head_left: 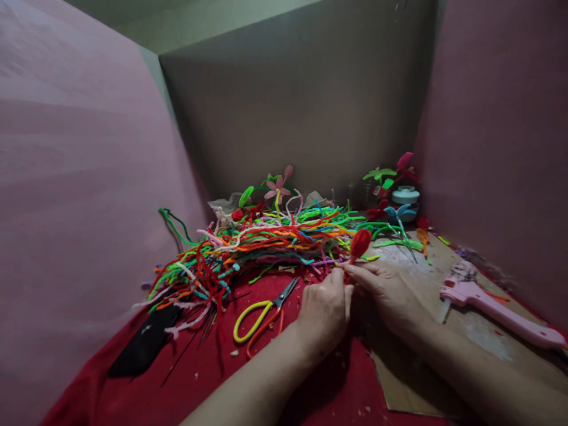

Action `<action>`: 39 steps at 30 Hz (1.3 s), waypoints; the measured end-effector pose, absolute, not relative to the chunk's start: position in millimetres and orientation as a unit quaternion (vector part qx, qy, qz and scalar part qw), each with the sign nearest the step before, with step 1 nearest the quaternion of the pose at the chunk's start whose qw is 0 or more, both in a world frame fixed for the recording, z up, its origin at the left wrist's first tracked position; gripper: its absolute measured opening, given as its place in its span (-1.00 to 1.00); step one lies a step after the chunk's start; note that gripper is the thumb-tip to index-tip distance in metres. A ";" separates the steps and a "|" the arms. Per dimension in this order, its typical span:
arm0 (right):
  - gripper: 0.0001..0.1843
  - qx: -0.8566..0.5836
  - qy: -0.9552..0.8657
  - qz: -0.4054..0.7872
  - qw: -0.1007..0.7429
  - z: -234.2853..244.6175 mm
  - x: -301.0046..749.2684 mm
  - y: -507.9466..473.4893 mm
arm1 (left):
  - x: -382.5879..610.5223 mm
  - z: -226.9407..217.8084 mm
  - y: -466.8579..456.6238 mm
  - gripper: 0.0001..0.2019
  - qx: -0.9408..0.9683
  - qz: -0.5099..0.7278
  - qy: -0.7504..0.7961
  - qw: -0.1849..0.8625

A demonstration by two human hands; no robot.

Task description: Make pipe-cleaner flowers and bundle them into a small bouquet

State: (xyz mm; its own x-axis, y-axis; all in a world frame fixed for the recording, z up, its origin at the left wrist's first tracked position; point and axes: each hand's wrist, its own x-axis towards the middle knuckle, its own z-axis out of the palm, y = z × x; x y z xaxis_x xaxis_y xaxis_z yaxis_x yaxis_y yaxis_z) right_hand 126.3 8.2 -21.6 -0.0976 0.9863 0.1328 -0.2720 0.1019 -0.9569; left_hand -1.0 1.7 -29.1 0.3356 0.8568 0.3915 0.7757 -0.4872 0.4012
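My left hand (325, 310) and my right hand (380, 289) meet over the red cloth (310, 384), both pinching the stem of a red pipe-cleaner piece (359, 242) that stands upright with a fuzzy oval top. Their fingertips touch at the base of the stem. A big heap of many-coloured pipe cleaners (261, 242) lies just behind the hands. Yellow-and-red-handled scissors (261, 316) lie on the cloth to the left of my left hand.
A pink glue gun (497, 307) lies on a cardboard sheet (426, 378) at the right. Finished pipe-cleaner flowers (277, 189) and a pale round container (404, 196) stand at the back. A black flat object (146, 343) lies at the left. Pink and grey panels wall in the space.
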 end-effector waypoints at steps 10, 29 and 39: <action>-0.66 -0.394 -0.516 0.541 0.535 -14.7 123.9 4.7 | -4.6 -25.6 5.5 -0.77 0.780 0.376 0.468 0.179; -0.77 -0.281 -0.487 0.659 0.500 -32.9 140.0 17.4 | -8.9 -10.8 8.2 -0.84 0.399 0.343 0.208 0.824; -0.73 -0.379 -0.500 0.563 0.538 -29.4 129.7 12.7 | 0.3 -21.9 -0.8 -0.74 0.792 0.286 0.518 0.151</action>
State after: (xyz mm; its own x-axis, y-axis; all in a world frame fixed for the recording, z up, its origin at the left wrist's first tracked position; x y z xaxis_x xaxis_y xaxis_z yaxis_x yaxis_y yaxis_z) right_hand 129.7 12.7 -29.4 -0.1332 0.9847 0.1121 -0.2270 0.0798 -0.9706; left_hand 0.3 -0.8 -21.9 0.2986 0.9069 0.2972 0.7342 -0.4173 0.5355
